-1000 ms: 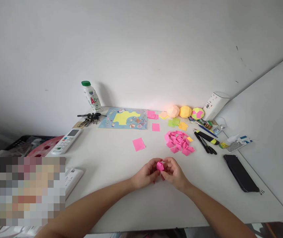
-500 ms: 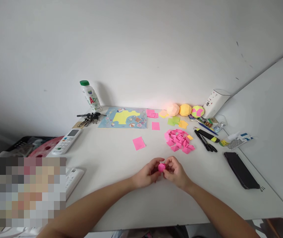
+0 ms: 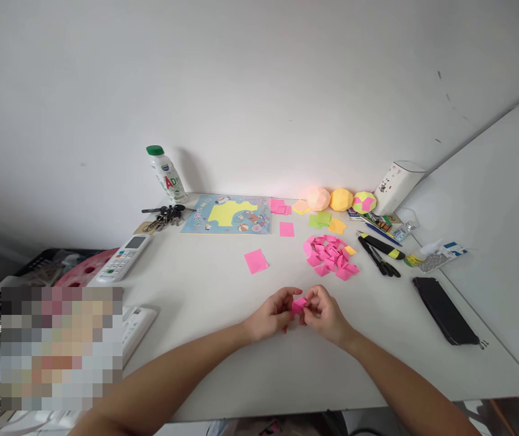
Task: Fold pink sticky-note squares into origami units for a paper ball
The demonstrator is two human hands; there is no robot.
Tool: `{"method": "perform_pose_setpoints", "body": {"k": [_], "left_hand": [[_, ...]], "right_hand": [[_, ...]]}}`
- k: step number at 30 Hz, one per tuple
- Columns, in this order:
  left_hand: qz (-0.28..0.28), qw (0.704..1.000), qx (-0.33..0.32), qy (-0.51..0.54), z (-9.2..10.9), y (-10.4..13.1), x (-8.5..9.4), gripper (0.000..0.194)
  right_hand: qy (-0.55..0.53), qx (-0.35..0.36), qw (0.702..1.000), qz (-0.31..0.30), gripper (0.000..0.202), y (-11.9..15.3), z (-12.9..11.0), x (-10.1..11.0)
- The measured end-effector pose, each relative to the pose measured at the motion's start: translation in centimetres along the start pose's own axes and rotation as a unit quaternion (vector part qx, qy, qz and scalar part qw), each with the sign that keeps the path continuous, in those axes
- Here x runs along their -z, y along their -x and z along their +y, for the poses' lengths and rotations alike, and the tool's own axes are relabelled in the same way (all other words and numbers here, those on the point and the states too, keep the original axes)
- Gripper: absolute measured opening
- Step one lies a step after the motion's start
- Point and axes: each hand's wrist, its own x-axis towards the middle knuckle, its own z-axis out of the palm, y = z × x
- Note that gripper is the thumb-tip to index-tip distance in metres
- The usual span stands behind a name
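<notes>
Between my two hands is a small folded pink paper (image 3: pixel 299 305). My left hand (image 3: pixel 274 315) grips its left side with thumb and fingers. On its right side, my right hand (image 3: pixel 326 313) pinches the same piece. Beyond my right hand lies a pile of folded pink paper pieces (image 3: pixel 329 255). A flat pink square (image 3: pixel 256 261) rests on the table past my left hand, and a smaller-looking pink square (image 3: pixel 286 229) lies farther back.
Along the wall stand a bottle (image 3: pixel 168 175), paper balls (image 3: pixel 341 199) and a white container (image 3: pixel 399 186). Keys, a remote (image 3: pixel 124 258) and a blue patterned sheet (image 3: pixel 195 221) lie left; scissors (image 3: pixel 380 258), a cutter and a black pouch (image 3: pixel 445 312) lie right.
The small pink paper has turned between my fingers and now looks tilted and more elongated. My right fingers have shifted slightly over it. The whole view has moved a little.
</notes>
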Motion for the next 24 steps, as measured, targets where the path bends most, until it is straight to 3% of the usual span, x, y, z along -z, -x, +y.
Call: {"method": "perform_pose_setpoints", "body": {"k": [7, 9, 14, 20, 24], "left_hand": [[-0.014, 0.999, 0.001, -0.037, 0.0, 0.1, 0.3, 0.042], [-0.017, 0.999, 0.002, -0.046, 0.0, 0.1, 0.3, 0.041], [0.022, 0.999, 0.006, -0.027, 0.2, 0.1, 0.0, 0.041], [0.003, 1.000, 0.003, 0.010, 0.9, -0.2, -0.2, 0.031], [0.044, 0.998, 0.017, 0.029, 1.1, -0.3, -0.1, 0.032]], "right_hand": [[0.051, 0.075, 0.995, -0.046, 0.040, 0.1, 0.2, 0.4], [0.052, 0.074, 0.995, -0.048, 0.037, 0.1, 0.3, 0.5], [0.022, 0.030, 0.999, -0.029, 0.008, 0.1, 0.5, 0.4], [-0.003, 0.063, 0.998, 0.018, 0.014, 0.1, -0.4, 0.3], [0.022, 0.081, 0.996, -0.003, 0.023, 0.1, -0.3, 0.5]]}}
